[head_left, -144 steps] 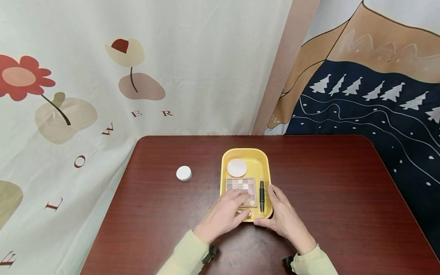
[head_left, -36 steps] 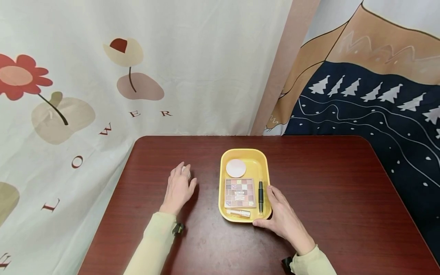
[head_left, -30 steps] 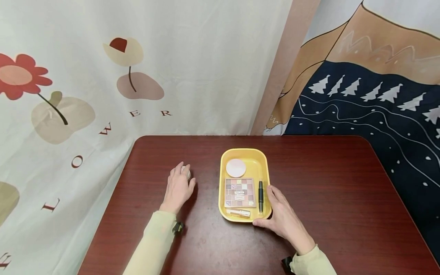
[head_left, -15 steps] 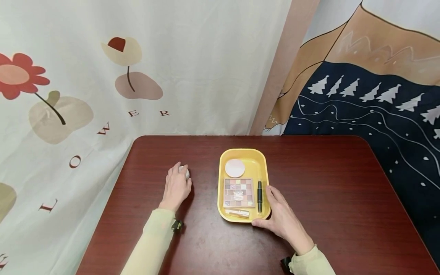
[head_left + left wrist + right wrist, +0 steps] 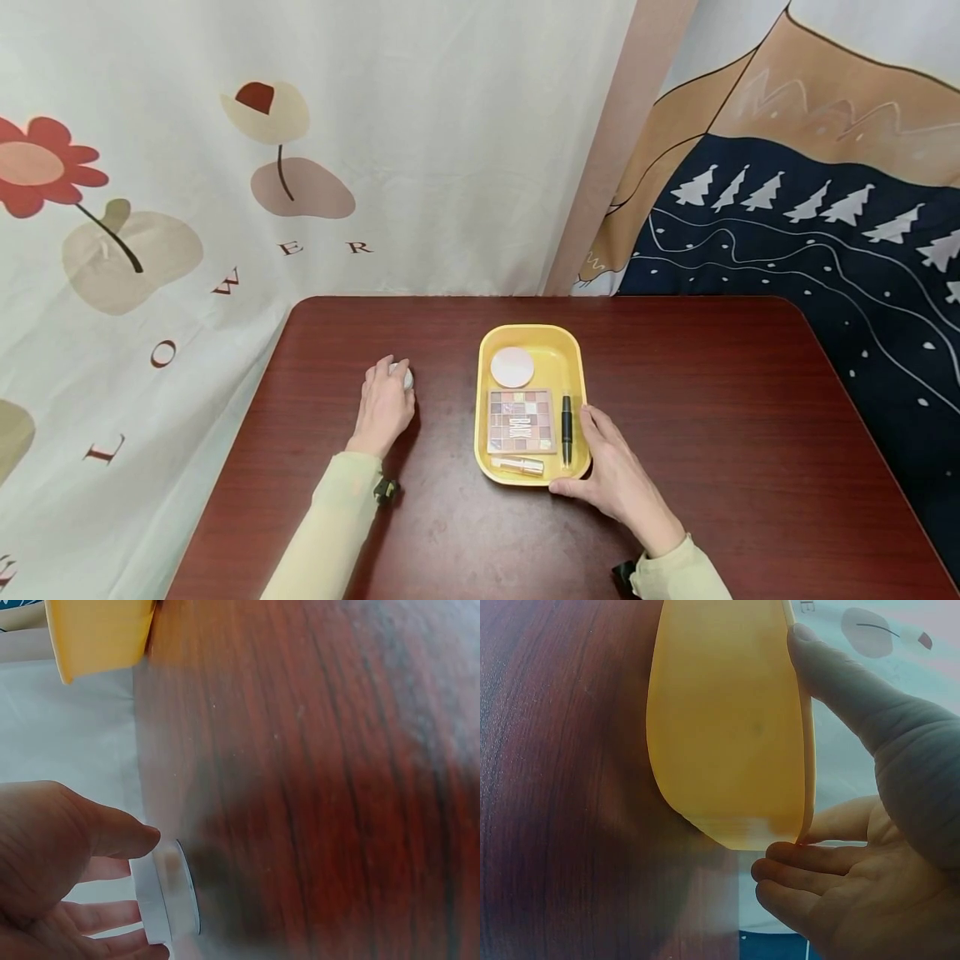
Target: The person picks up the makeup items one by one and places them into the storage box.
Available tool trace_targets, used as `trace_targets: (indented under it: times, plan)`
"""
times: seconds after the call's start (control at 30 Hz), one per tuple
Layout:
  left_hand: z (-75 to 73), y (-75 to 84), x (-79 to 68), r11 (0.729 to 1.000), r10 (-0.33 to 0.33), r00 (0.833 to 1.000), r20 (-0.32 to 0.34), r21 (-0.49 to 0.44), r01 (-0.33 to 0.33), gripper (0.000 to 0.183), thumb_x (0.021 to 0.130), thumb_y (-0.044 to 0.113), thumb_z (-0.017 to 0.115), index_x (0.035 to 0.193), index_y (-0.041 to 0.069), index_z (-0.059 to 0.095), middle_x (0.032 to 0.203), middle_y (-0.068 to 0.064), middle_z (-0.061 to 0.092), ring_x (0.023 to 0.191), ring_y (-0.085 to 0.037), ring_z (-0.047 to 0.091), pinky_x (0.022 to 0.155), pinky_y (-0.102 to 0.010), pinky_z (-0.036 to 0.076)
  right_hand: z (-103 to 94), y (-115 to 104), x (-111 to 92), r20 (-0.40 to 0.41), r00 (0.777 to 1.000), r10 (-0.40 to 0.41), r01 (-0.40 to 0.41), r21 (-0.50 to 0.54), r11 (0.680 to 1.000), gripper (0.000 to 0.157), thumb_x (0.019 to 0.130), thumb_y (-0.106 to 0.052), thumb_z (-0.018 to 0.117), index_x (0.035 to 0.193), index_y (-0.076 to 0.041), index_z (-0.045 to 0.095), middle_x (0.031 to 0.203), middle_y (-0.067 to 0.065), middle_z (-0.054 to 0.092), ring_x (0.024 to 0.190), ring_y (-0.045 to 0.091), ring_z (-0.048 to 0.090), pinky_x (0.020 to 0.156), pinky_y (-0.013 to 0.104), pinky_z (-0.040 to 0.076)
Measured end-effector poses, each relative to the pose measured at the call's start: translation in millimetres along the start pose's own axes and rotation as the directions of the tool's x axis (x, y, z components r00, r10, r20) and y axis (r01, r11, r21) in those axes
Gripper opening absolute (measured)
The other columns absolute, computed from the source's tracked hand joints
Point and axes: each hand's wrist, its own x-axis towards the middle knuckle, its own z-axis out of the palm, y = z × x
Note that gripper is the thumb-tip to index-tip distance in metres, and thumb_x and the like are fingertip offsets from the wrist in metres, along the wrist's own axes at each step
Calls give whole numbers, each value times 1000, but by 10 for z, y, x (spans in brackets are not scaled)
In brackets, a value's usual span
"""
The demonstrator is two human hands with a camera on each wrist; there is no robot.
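Observation:
At the left of the table, my left hand [image 5: 382, 408] holds a small round jar [image 5: 407, 377] with a white lid and a paler base. In the left wrist view, the thumb and fingers are around the jar [image 5: 166, 896], which stands close to or on the tabletop. My right hand [image 5: 626, 479] grips the near right corner of a yellow tray [image 5: 558, 337], thumb at the near side and fingers along the right side. Inside the tray lie a round pale pink compact [image 5: 513, 367], an eyeshadow palette [image 5: 520, 421], a black pen-like stick [image 5: 566, 429] and a lipstick [image 5: 517, 465].
The dark red wooden table [image 5: 712, 383] reaches back to a pale curtain [image 5: 450, 150] printed with flowers. A dark blue cloth [image 5: 847, 250] with white trees hangs at the right. Bare tabletop lies between the jar and the tray.
My left hand has gone from above the tray's near end leftward to the jar, and its fingers and thumb have closed around it. The right hand has stayed at the tray's corner.

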Motion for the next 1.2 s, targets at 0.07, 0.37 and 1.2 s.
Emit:
trace_targets:
  times: [0.07, 0.37, 1.2]
  plan:
    - [4, -14, 2, 1000, 1, 1000, -1, 0, -1, 50, 89, 1, 68, 139, -5, 59, 147, -32, 48, 131, -51, 46, 105, -60, 42, -3, -3, -2, -2, 1000, -1, 1, 0, 1000, 115, 67, -35, 98, 153, 12, 37, 156, 29, 40, 142, 44, 44, 110, 56, 45]
    - [40, -60, 16, 1000, 5, 1000, -15, -18, -5, 50, 89, -1, 69, 138, -4, 60, 142, -32, 50, 126, -51, 47, 104, -60, 42, 2, -1, -1, -4, 1000, 0, 0, -3, 1000, 114, 67, -34, 98, 153, 12, 38, 156, 30, 40, 142, 44, 44, 109, 56, 45]
    - [40, -11, -7, 997, 42, 997, -59, -54, -45, 51, 89, -1, 72, 138, -4, 60, 135, -31, 53, 121, -50, 48, 104, -58, 41, 16, 6, 0, -7, 1000, -4, 4, 11, 1000, 115, 68, -33, 98, 153, 12, 36, 156, 30, 39, 142, 45, 44, 110, 57, 44]
